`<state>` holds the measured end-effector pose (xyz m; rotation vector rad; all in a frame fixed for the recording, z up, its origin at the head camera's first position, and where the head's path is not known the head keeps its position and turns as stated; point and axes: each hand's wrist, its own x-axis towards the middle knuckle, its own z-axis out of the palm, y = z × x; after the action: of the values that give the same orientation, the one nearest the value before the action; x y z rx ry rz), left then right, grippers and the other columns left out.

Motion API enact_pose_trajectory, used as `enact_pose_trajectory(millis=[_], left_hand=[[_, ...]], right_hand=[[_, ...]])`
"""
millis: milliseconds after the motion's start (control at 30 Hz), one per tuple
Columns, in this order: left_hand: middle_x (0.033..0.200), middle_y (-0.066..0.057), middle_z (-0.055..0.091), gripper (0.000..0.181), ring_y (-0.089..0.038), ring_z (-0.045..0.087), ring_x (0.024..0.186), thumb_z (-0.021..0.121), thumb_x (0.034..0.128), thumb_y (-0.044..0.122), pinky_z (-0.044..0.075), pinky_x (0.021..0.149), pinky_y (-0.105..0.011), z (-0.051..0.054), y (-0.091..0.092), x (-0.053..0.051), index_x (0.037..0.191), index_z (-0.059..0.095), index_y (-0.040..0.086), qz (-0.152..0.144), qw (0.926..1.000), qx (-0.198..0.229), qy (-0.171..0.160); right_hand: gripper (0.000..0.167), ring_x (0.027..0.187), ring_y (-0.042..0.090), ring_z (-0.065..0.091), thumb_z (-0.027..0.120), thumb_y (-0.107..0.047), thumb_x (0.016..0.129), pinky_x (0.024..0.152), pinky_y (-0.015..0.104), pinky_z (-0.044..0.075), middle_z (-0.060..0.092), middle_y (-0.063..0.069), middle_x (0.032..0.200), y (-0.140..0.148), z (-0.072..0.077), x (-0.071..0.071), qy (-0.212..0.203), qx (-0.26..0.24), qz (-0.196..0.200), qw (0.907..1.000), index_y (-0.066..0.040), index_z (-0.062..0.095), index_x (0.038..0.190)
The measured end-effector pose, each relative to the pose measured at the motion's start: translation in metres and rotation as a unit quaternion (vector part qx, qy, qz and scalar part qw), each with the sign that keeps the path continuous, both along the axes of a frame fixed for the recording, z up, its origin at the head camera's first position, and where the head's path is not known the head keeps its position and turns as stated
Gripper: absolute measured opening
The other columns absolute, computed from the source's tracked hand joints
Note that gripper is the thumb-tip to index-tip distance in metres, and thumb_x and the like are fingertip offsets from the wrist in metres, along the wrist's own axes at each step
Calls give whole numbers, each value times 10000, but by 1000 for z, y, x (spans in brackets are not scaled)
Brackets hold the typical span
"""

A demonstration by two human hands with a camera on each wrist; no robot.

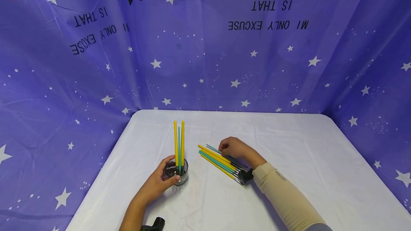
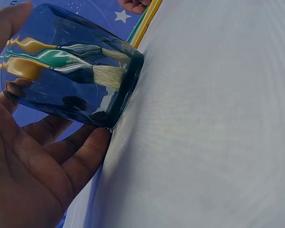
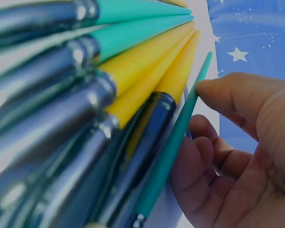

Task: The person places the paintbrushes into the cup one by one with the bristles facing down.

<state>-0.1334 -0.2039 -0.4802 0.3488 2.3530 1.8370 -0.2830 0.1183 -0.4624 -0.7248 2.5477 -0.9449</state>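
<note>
A glass cup [image 1: 183,180] stands upright on the table with two yellow brushes and a teal one in it, bristles down. My left hand [image 1: 157,183] curls its thumb and fingers round the cup; in the left wrist view the cup [image 2: 76,102] shows the bristles near its base. To the right lies a pile of yellow and teal brushes [image 1: 218,159]. At the pile's far edge my right hand [image 1: 236,148] pinches a teal brush; in the right wrist view thumb and fingers hold this teal brush [image 3: 173,142] beside the yellow handles.
A white cloth covers the table [image 1: 289,145]. A black object [image 1: 157,224] is at the near edge, by the left forearm. A purple curtain [image 1: 205,63] with stars hangs behind and at both sides.
</note>
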Motion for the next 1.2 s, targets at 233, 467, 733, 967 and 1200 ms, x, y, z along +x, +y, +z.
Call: enact_pose_trajectory(millis=[233,467,733,967,1200], left_hand=[[1410,-191,470,736,-300,570,1202,748,901,168,467,940,-218,0,1,1,1507,338,244,113,9999,-7,-68],[1411,-194,470,743,-299,571,1201,748,902,170,470,940,-222,1,1,1,1512,328,238,96,9999,-16,-44],[1400,-208,473,742,-310,577,1187,742,905,155,477,940,-238,1,2,2,1516,323,194,66,10000,17,26],[1401,-205,471,741,-310,576,1190,742,906,158,478,940,-240,0,2,1,1517,323,196,80,10000,10,18],[1399,-204,472,751,-306,574,1194,744,902,140,484,936,-245,-1,1,1,1516,318,210,43,9999,92,32]], right_hand=[[71,763,141,537,679,-15,864,730,338,476,628,-33,816,-2,-2,1,310,198,73,9993,-76,703,891],[59,772,142,530,698,-34,881,743,341,477,609,-39,816,-5,-5,0,447,451,54,9980,-90,701,898],[71,765,147,536,691,-30,872,727,343,479,623,-33,828,-2,-3,1,341,309,129,9989,-87,707,911],[78,760,158,552,665,-30,896,714,342,489,646,-29,850,5,5,2,35,-59,196,9998,-79,707,940],[81,709,151,541,633,-40,930,652,314,483,640,-8,878,5,15,5,-47,-394,254,9989,-49,685,992]])
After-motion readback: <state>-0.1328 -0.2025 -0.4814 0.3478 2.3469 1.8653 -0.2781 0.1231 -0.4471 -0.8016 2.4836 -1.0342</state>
